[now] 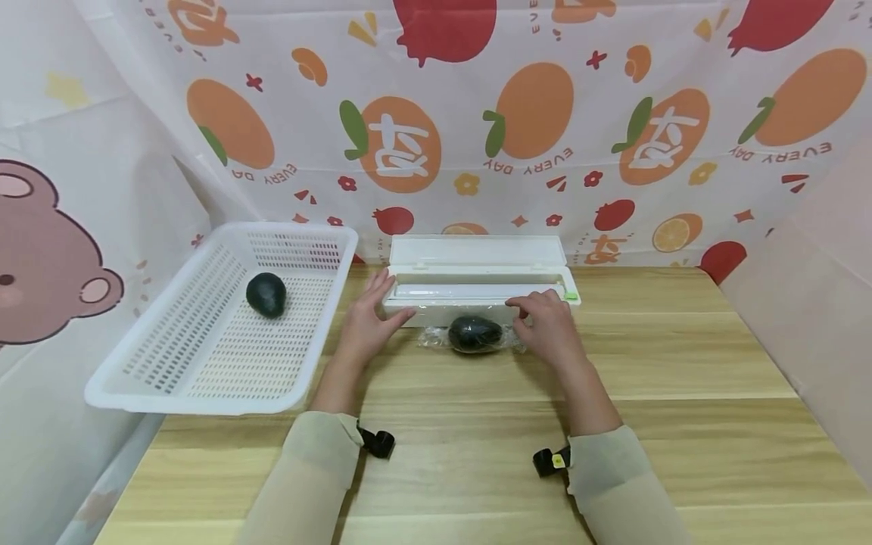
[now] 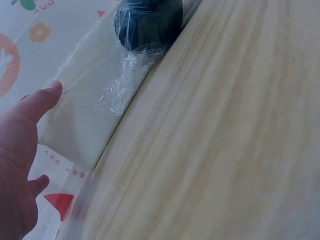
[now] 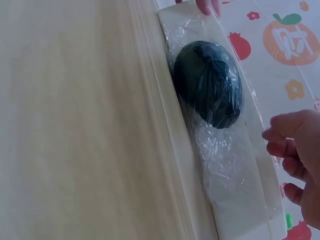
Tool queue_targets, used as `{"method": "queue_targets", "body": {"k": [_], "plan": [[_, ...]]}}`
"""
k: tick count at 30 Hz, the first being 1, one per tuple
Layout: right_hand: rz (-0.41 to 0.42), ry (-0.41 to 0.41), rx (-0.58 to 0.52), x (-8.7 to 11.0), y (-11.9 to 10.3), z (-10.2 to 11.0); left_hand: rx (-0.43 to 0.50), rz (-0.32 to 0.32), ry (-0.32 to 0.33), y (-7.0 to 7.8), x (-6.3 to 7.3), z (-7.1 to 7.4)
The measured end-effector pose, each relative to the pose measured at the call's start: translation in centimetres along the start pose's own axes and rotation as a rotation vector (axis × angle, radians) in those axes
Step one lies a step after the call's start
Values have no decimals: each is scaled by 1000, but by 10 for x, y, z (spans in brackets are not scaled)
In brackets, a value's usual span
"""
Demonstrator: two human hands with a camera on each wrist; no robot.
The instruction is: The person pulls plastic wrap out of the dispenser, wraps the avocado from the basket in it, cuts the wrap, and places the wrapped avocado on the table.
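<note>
An avocado (image 1: 474, 334) wrapped in clear cling film (image 3: 220, 150) lies on the table against the front of a white cling film box (image 1: 425, 318). The box's lid (image 1: 477, 250) stands raised at the back, and the film roll (image 1: 470, 291) shows inside. At the box's left end my left hand (image 1: 368, 322) grips it, thumb on the front edge; its other fingers are partly hidden in the left wrist view. My right hand (image 1: 548, 325) is above the box's right front, its fingers curled and thumb and forefinger pinching at the film's edge.
A white plastic basket (image 1: 320, 348) stands at the left with another avocado (image 1: 266, 295) in it, unwrapped. A small green piece (image 1: 571, 296) sits at the box's right end. Behind is a fruit-patterned cloth (image 1: 463, 151); the wooden table (image 1: 463, 454) extends to the front.
</note>
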State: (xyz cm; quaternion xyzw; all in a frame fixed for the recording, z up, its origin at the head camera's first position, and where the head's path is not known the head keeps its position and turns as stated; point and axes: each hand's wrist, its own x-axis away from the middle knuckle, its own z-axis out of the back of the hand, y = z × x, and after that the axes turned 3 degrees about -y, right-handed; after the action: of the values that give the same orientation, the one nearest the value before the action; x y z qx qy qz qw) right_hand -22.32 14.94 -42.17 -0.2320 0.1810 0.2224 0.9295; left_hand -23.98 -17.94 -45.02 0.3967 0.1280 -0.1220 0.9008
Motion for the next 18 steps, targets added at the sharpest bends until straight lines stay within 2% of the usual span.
{"method": "queue_targets", "body": {"k": [3,6,13,18], "plan": [[-12,-78,-34,-1,-4,-1,2,4,1,0,1,0],[-22,-108,-41,-4,-7,-3,-4,-5,9,1,1,2],[19,-2,-17,-7,-9,-9,-9,-12,14,2,4,3],[-9,55,8,-11,-7,-13,0,-20,18,1,7,3]]}}
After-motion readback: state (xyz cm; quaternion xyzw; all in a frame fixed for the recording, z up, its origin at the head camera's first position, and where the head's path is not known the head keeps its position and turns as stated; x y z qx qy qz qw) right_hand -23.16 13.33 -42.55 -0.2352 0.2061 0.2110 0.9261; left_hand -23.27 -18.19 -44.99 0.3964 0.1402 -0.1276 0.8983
